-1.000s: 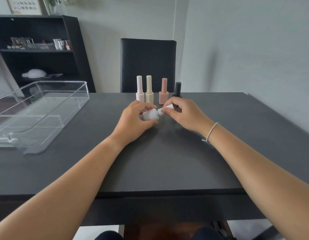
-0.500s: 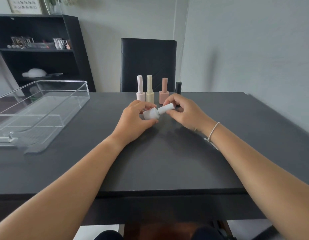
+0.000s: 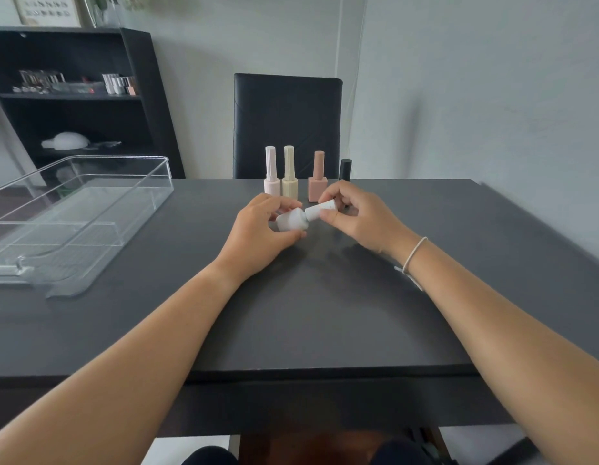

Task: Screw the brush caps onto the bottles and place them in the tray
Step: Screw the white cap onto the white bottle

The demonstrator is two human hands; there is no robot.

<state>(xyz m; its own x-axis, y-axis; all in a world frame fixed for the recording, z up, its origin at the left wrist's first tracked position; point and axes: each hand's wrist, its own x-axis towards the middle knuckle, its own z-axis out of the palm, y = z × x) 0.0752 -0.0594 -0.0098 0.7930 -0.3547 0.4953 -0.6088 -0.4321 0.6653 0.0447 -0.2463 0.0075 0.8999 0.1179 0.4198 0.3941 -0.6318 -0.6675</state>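
On table [image 3: 325, 313], clear tray [image 3: 90, 209], bottle [image 3: 291, 221] in left hand [image 3: 258, 233]

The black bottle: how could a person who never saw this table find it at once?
Start at the black chair behind the dark table. In front of it, four capped bottles stand in a row at the far edge. The black bottle is the rightmost, partly hidden behind the right hand, and the only dark one.
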